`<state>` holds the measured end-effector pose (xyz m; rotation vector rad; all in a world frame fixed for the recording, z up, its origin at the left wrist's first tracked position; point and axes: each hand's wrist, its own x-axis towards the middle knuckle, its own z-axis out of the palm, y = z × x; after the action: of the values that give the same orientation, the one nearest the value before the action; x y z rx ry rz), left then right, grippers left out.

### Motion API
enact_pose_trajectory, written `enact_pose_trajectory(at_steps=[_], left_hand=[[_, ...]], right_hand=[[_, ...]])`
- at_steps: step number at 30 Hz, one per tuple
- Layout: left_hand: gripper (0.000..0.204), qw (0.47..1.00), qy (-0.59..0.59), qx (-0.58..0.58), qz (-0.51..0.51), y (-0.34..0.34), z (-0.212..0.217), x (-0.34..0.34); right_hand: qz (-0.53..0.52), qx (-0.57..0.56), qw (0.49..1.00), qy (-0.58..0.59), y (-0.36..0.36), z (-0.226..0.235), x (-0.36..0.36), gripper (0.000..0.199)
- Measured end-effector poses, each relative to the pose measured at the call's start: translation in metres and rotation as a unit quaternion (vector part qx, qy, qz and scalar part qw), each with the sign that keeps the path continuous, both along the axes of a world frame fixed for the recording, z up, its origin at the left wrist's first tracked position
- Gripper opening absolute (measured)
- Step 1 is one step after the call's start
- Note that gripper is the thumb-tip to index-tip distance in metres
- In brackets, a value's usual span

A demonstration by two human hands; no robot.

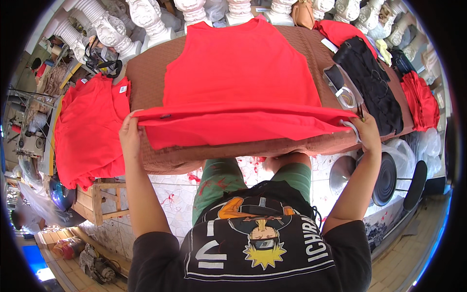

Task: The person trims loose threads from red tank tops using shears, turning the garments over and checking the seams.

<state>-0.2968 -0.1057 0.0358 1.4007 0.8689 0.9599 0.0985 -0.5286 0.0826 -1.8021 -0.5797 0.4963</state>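
Toward twelve o'clock, over a brown quilted cover (145, 87), holding a sleeveless red cloth top (239, 68) by its lower edge: pinched in the bare left hand (130, 130) at nine, gripped in the bare right hand (368, 131) at three, seemingly with small, dark, pointed snips (360, 113).

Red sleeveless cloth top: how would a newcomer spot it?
Start at the large brown quilted cover mid-view. Across it lies the red sleeveless cloth top, its lower edge held between left hand and right hand. It is spread out, whereas the red cloth pile at left is heaped.
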Motion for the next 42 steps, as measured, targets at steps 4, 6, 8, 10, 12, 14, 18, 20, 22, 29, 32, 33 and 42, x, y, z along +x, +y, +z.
enact_pose_trajectory(at_steps=[4,6,8,10,12,14,18,20,22,29,32,33,42], left_hand=[[0.027,0.987,0.051,-0.149,-0.040,-0.003,0.018,0.042],[0.030,0.975,0.045,-0.189,-0.110,0.016,0.029,0.061],[0.029,0.985,-0.050,-0.068,-0.148,0.064,0.041,0.091],[0.028,0.982,-0.183,0.031,-0.031,0.076,0.113,0.113],[0.031,0.931,-0.302,0.201,-0.039,0.089,0.192,0.105],[0.035,0.902,-0.361,0.234,-0.038,0.059,0.240,0.096],[0.040,0.845,-0.438,0.188,-0.245,0.028,0.238,0.040],[0.033,0.905,-0.381,0.174,-0.081,0.010,0.196,0.022],[0.028,0.942,-0.304,0.141,0.021,-0.014,0.142,0.014],[0.017,0.996,-0.090,-0.016,0.012,-0.064,-0.031,-0.047],[0.018,0.998,-0.027,-0.056,-0.009,-0.085,-0.068,-0.058],[0.018,0.998,-0.009,-0.061,-0.020,-0.088,-0.075,-0.063],[0.019,0.986,0.167,0.019,0.009,-0.086,-0.114,-0.108]], right_hand=[[0.002,-0.025,1.000,0.016,0.031,-0.035,0.037,0.024],[0.048,-0.115,0.991,-0.043,0.068,-0.016,0.044,0.020],[-0.034,-0.037,0.991,-0.128,0.097,-0.020,0.109,0.015],[-0.139,0.200,0.970,-0.021,0.131,0.054,0.116,0.014],[-0.152,0.287,0.940,-0.105,0.121,0.136,0.108,0.014],[-0.165,0.356,0.907,-0.154,0.107,0.196,0.089,0.015],[-0.123,0.402,0.894,-0.154,0.063,0.190,0.071,0.023],[-0.069,0.351,0.923,-0.144,0.037,0.149,0.063,0.026],[-0.013,0.275,0.950,-0.149,0.014,0.105,0.016,0.031],[-0.014,0.112,0.993,0.040,-0.031,-0.044,-0.021,0.028],[0.012,0.066,0.993,0.102,-0.041,-0.065,-0.028,0.028],[0.025,0.050,0.991,0.117,-0.047,-0.068,-0.027,0.028],[0.145,-0.222,0.938,-0.223,-0.029,-0.031,-0.023,0.031]])
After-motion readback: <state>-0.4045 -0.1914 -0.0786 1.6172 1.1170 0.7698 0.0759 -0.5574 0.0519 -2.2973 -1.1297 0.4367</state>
